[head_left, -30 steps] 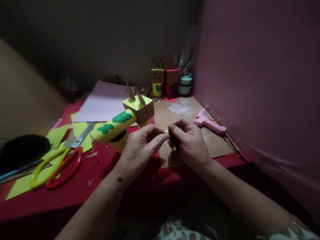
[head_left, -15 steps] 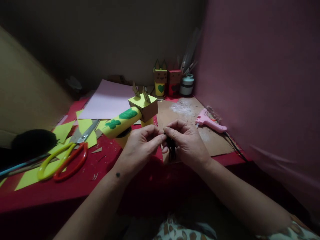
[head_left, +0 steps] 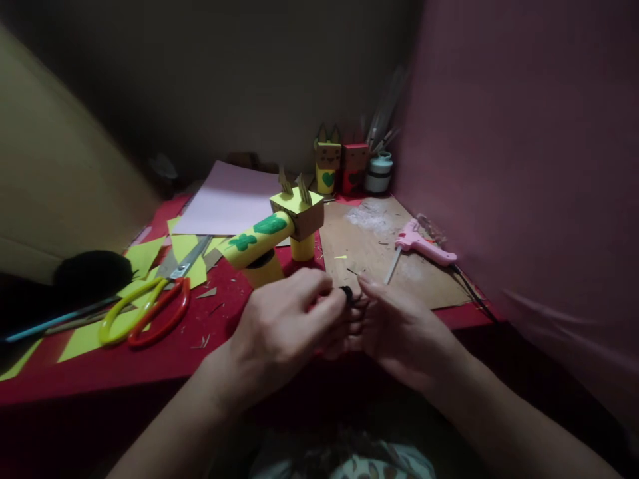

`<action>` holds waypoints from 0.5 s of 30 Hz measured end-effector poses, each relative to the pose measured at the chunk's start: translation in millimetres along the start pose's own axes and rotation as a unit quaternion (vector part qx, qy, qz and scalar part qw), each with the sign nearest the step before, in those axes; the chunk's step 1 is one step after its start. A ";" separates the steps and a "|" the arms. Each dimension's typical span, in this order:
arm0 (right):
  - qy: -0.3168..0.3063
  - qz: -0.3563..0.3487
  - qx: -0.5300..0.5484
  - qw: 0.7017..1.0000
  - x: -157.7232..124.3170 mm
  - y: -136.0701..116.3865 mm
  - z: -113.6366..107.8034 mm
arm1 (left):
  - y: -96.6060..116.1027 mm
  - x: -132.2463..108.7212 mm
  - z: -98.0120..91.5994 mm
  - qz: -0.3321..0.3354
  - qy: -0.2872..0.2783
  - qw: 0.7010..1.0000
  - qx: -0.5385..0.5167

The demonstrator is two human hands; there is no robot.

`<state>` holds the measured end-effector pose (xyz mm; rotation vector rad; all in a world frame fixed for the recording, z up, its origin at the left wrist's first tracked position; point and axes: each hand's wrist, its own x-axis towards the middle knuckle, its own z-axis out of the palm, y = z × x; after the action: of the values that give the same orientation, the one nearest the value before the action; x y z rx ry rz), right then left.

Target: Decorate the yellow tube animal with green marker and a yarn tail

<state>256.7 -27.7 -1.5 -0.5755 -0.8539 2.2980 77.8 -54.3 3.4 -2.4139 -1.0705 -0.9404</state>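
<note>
Left hand (head_left: pixel 279 332): thumb and fingers together, clamped on a small black strand bundle (head_left: pixel 346 293), held above the near edge of the cardboard sheet (head_left: pixel 344 229). Right hand (head_left: pixel 417 329): directly beside, thumb raised apart, fingers curled beneath the bundle; whether they grip it cannot be told. Glue gun (head_left: pixel 424 247), pink, lying on the sheet, glue stick at its nozzle. Cardboard box head (head_left: pixel 307 219), yellow-topped, two upright ears; yellow tube (head_left: pixel 257 241), green-painted, slanting up to it. Scissors (head_left: pixel 178 273), yellow and red handles, over yellow paper scraps (head_left: pixel 144 256). Black ball (head_left: pixel 92 274), far left. Two box-headed figures (head_left: pixel 327 158), one yellow, one red, upright at the back.
</note>
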 end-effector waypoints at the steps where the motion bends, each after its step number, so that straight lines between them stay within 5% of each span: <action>1: 0.005 0.003 0.033 0.999 -0.5 3.6 1.5 | 2.5 -2.8 0.2 0.032 -0.015 0.999 0.013; 4: 0.044 -0.012 0.067 0.997 -0.4 11.7 4.1 | 10.5 -7.2 -0.6 0.095 -0.026 0.995 0.017; 8: 0.068 -0.025 0.042 0.997 2.4 18.7 2.9 | 18.8 -14.4 -5.8 0.088 -0.036 0.995 -0.019; 12: 0.097 0.002 0.001 0.995 4.0 20.2 -4.4 | 9.2 -40.4 -24.2 -0.038 -0.025 0.999 -0.019; 15: 0.137 -0.015 -0.017 0.990 5.8 17.6 -10.9 | -21.7 -69.6 -49.0 -0.179 -0.001 0.982 0.052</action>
<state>251.9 -29.8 -22.3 -0.8630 -0.7627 2.1177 5.5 -102.9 -8.2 -2.1782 -1.5490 -0.9608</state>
